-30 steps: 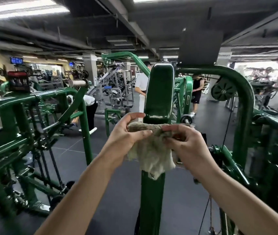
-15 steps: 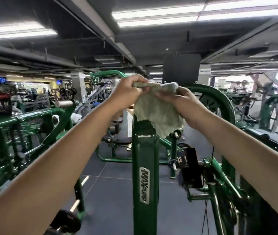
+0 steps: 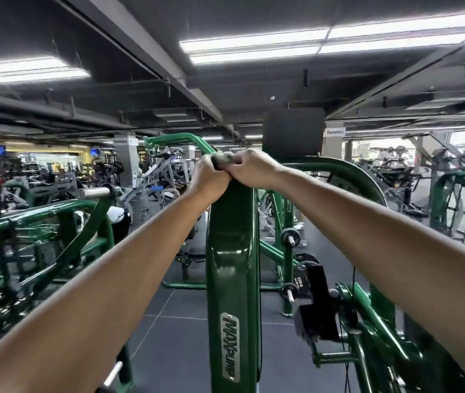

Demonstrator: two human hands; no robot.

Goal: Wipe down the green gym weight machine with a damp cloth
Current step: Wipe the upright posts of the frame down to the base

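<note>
Both hands are raised together at the top of the green upright: the left hand [image 3: 208, 177] and the right hand [image 3: 254, 169] touch at the knuckles, fingers curled over the post's top end and clamped on the cloth [image 3: 223, 158], of which only a small grey-white bunch shows between them. The rest of it is hidden under the palms, so how much is spread against the paint cannot be told. The cloth looks soft, light and limp; bunched like this it should mould to the rounded top, and being damp it will likely cling a little and drag rather than slide. It wants holding by a gathered fold with the flat of the fingers pressing it on, since a loose corner would flop away. The upright [image 3: 232, 251] itself is stiff, heavy painted steel, glossy enough to throw back the ceiling lights, so it will not give under pressure and is probably slick once wet; its MAXPUMP label [image 3: 230, 346] sits lower down the front face and appears not yet reached. Behind the hands a curved green tube [image 3: 347, 173] arches to the right. Lower right are a black bracket [image 3: 317, 304] and small weight plates [image 3: 290, 237] on their pegs. Further green frames [image 3: 41, 214] stand at left on the dark floor [image 3: 180, 350].
</note>
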